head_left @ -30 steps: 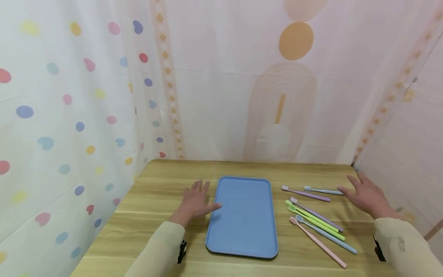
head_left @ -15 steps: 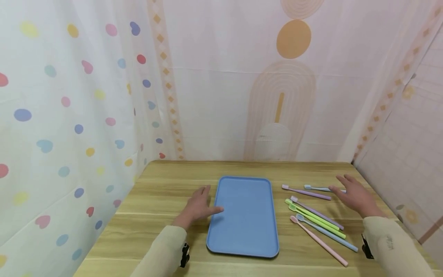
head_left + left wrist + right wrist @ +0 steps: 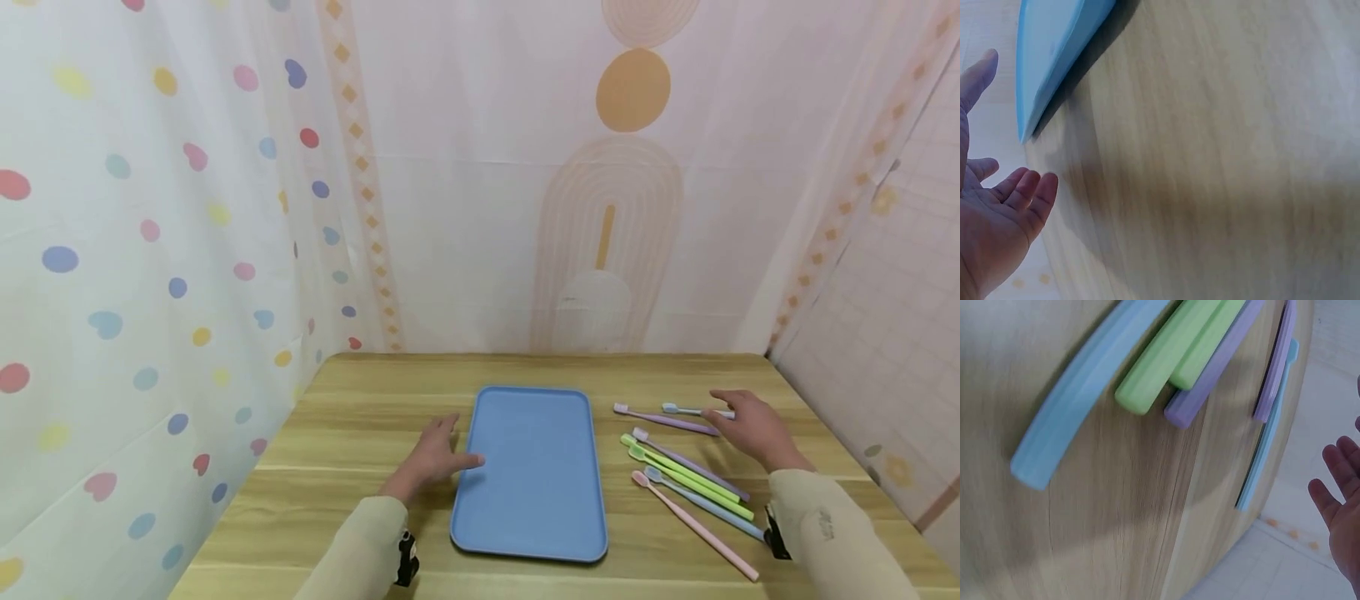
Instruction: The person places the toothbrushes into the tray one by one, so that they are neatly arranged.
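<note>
A blue tray [image 3: 532,475] lies in the middle of the table. My left hand [image 3: 431,457] hovers by its left side, thumb stretched over the rim, fingers relaxed and holding nothing. In the left wrist view the same hand [image 3: 1004,225] is apart from the tray's edge [image 3: 1054,69]. Over at the back right, my right hand [image 3: 753,429] is above the handle of a light blue toothbrush [image 3: 681,409], covering part of it. The right wrist view shows the right hand's fingers [image 3: 1338,465] loosely bent, clear of that handle [image 3: 1260,465]. A purple toothbrush [image 3: 663,421] lies beside it.
Nearer the front right lie another purple toothbrush [image 3: 690,461], two green toothbrushes [image 3: 697,481], a second light blue one [image 3: 705,502] and a pink one [image 3: 697,527], handles toward the right. Patterned curtains [image 3: 465,225] hang behind the wooden table [image 3: 337,442] and at its sides.
My right hand has moved left and lower, over the back light blue toothbrush. The left hand has shifted slightly right and toward the front. Tray and toothbrushes lie as before.
</note>
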`<state>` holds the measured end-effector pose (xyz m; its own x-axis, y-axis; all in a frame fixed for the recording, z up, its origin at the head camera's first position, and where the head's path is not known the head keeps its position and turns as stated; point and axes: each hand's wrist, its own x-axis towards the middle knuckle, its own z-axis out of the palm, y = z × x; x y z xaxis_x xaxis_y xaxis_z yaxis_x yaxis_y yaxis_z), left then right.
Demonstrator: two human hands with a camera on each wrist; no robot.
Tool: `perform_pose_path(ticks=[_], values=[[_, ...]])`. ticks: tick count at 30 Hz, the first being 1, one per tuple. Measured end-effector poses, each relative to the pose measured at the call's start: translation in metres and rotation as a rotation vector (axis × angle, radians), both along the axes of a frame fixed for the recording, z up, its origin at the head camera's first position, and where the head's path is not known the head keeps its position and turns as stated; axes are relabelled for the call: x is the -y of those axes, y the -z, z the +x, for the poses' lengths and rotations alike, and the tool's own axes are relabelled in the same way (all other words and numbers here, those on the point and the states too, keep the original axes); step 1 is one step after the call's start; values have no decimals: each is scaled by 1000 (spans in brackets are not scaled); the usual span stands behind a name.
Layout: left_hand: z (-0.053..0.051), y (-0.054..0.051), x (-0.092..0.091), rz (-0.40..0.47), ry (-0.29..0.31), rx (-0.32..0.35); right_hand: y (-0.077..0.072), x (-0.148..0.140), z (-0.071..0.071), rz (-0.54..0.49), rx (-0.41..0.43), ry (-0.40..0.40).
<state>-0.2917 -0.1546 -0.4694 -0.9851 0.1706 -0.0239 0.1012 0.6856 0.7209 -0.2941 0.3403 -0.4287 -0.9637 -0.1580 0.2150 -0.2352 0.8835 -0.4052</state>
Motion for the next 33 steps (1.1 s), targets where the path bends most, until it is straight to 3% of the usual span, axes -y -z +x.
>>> perform_pose_path(ticks=[4,10,18,24,33], values=[[0,4,2,73,-1,20,1,4,-3,-47,33,-2],[-1,9,1,105,19,34,2,8,-4,-135,147,-4],[-1,9,0,132,8,52,5,16,-8,-173,169,5],[0,12,-1,189,51,29,8,25,-11,-227,203,25],[2,14,-3,143,67,4,18,23,-13,-249,236,27]])
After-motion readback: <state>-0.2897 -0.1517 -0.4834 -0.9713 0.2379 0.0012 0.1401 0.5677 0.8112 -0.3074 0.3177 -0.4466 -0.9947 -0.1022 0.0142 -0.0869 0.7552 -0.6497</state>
